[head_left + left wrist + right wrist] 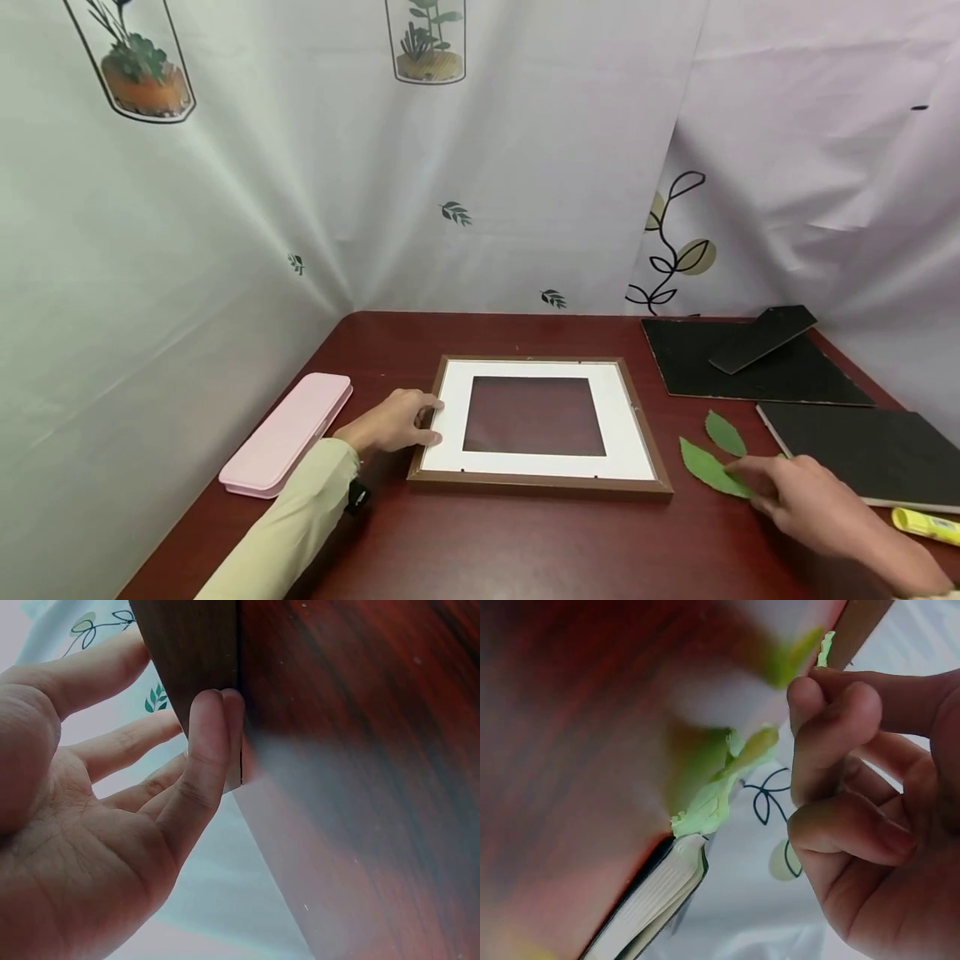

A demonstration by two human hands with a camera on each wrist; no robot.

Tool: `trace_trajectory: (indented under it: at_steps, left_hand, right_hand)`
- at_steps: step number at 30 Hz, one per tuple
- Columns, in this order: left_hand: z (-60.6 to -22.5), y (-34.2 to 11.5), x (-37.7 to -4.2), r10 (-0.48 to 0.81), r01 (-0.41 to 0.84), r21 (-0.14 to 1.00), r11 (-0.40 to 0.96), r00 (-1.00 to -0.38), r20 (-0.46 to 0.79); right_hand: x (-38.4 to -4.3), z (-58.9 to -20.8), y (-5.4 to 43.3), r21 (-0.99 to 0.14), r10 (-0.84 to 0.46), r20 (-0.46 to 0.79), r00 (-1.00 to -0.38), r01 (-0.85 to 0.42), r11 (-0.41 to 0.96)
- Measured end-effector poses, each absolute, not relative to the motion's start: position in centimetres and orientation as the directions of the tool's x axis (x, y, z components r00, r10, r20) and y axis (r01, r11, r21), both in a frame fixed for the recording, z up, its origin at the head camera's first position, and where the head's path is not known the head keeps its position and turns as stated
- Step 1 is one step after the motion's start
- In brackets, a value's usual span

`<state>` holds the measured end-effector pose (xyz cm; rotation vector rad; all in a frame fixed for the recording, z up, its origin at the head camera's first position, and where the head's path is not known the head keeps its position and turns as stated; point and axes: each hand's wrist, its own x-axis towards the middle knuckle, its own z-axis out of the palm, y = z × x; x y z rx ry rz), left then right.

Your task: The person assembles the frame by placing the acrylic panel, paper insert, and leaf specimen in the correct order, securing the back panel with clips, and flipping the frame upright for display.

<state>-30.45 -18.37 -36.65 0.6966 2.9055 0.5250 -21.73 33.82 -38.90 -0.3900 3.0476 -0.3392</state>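
A brown picture frame (540,483) with a white mat (630,450) lies flat on the dark red table. My left hand (395,421) rests at its left side, thumb and forefinger apart over the edge. Seen from the left wrist, the little finger lies against the frame's outer side (195,645), and the other fingers reach past it, tips hidden. My right hand (813,500) pinches the near end of a large green leaf (705,467) between thumb and fingertips. Just beyond lies a smaller leaf (725,433). A bit of green shows behind the right hand.
A pink case (288,433) lies at left. A black-covered notebook (870,450) is right of the leaves. Behind it lies a black backing board (682,358) with a stand flap (765,337). A yellow tube (926,527) sits at the right edge. Printed cloth hangs behind.
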Motion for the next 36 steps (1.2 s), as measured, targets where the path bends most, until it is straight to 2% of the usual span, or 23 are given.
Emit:
trace_trajectory:
  at_steps: [7, 12, 20, 29, 36]
  left_hand:
    - [-36.7, -18.3, -30.7, 0.452, 0.415, 0.368, 0.832, -0.892, -0.017]
    - [-36.5, -18.2, -30.9, 0.465, 0.429, 0.362, 0.827, -0.885, -0.014]
    - [-36.1, -18.3, -31.1, 0.457, 0.425, 0.335, 0.841, -0.889, -0.016]
    - [-36.3, -18.4, -30.9, 0.45, 0.42, 0.33, 0.845, -0.893, -0.015]
    - [-36.6, -18.3, -30.5, 0.44, 0.411, 0.336, 0.848, -0.898, -0.011]
  right_hand:
    - [-22.0, -38.3, 33.6, -0.239, -0.284, 0.127, -0.95, -0.307, 0.921]
    - [-22.3, -37.7, 32.5, -0.244, -0.282, 0.182, -0.942, -0.321, 0.915]
    - [-23.7, -36.8, 29.3, -0.274, -0.351, 0.307, -0.885, -0.436, 0.857]
    - [-26.4, -35.9, 25.3, -0.297, -0.445, 0.303, -0.842, -0.528, 0.796]
    - [-28.4, -35.7, 22.2, -0.299, -0.476, 0.211, -0.854, -0.52, 0.8]
